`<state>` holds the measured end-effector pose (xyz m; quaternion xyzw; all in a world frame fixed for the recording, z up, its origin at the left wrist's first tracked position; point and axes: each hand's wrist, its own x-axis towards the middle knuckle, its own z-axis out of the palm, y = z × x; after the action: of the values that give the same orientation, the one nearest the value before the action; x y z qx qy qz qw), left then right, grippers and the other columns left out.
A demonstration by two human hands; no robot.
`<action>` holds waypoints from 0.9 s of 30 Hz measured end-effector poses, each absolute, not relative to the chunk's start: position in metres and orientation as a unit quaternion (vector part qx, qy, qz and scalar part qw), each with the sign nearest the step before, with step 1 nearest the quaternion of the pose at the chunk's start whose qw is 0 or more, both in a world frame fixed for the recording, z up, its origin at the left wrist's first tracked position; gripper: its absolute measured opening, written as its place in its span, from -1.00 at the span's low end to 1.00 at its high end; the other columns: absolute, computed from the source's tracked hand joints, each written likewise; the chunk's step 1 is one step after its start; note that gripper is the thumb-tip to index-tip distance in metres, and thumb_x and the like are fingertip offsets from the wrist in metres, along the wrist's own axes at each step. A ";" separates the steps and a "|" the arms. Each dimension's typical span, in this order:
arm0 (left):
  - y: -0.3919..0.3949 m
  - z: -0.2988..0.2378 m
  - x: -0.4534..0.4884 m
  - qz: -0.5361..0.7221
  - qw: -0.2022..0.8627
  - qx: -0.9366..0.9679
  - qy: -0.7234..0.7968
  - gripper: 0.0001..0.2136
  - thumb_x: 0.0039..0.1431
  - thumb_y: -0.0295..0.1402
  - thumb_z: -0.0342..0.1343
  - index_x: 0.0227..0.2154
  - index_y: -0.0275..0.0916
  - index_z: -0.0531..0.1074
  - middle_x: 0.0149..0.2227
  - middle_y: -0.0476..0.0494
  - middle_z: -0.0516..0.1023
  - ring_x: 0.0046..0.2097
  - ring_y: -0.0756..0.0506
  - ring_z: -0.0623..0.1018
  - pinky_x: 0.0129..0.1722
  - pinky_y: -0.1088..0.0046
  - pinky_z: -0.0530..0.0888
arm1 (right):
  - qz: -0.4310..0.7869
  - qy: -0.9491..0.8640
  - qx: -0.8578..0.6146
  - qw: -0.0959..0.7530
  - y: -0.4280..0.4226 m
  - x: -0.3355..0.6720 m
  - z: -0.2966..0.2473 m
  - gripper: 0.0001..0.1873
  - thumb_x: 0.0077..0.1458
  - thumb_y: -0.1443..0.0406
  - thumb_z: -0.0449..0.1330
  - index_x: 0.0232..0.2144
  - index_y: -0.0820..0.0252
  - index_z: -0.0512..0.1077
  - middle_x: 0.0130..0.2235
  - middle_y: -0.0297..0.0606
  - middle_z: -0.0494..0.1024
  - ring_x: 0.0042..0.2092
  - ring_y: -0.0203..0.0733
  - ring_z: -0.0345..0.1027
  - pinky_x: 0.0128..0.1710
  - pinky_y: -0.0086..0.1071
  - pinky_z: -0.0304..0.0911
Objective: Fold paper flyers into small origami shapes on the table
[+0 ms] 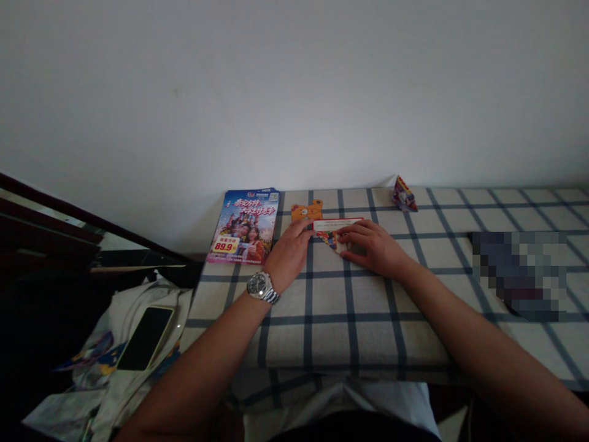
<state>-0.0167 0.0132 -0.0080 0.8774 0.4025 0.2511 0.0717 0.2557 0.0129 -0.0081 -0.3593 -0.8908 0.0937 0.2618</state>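
A folded printed paper (335, 228), white with a red edge and colourful print, lies on the checked tablecloth (350, 307). My left hand (289, 252), with a wristwatch (261, 286) on its wrist, rests with its fingers pressed on the paper's left end. My right hand (375, 245) lies flat over the paper's right part, fingers stretched and pressing it down. Just behind the paper lies an orange bear-shaped card (307, 211).
A stack of colourful flyers (243, 226) lies at the table's back left. A small folded paper shape (404, 194) stands near the wall. A pixelated patch (519, 273) covers part of the table's right. Left of the table, a phone (146, 337) lies on cloth.
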 end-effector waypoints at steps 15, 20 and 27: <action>0.009 0.002 -0.013 0.226 0.078 0.895 0.376 -0.66 0.44 -0.43 0.00 0.20 -0.16 0.41 0.30 -0.20 0.40 0.31 -0.21 0.40 0.37 0.02 0.34 | 0.082 -0.891 -0.369 0.251 0.009 0.253 -0.008 -0.70 0.21 0.21 0.33 0.00 0.05 0.52 0.13 -0.15 0.59 0.17 0.12 0.42 0.18 0.07 0.34; 0.009 -0.002 -0.014 0.194 0.089 0.915 0.342 -0.67 0.45 -0.35 0.04 0.21 -0.13 0.43 0.27 -0.18 0.43 0.28 -0.21 0.42 0.38 -0.01 0.29 | 0.056 -0.889 -0.375 0.257 0.010 0.256 -0.008 -0.63 0.17 0.29 0.32 0.05 0.07 0.53 0.23 -0.08 0.47 0.25 0.17 0.33 0.23 0.10 0.32; 0.004 0.003 -0.011 0.179 0.056 0.920 0.344 -0.66 0.43 -0.28 0.09 0.20 -0.05 0.47 0.04 -0.17 0.49 0.09 -0.22 0.45 0.28 -0.05 0.35 | 0.041 -0.870 -0.416 0.262 0.014 0.263 -0.009 -0.65 0.26 0.39 0.22 0.04 -0.03 0.57 0.12 -0.16 0.56 0.11 0.09 0.43 0.12 0.06 0.41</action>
<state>-0.0110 0.0043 0.0026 0.9199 0.3443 0.1789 0.0564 0.2631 0.0140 -0.0093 -0.4160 -0.8699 0.0413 0.2616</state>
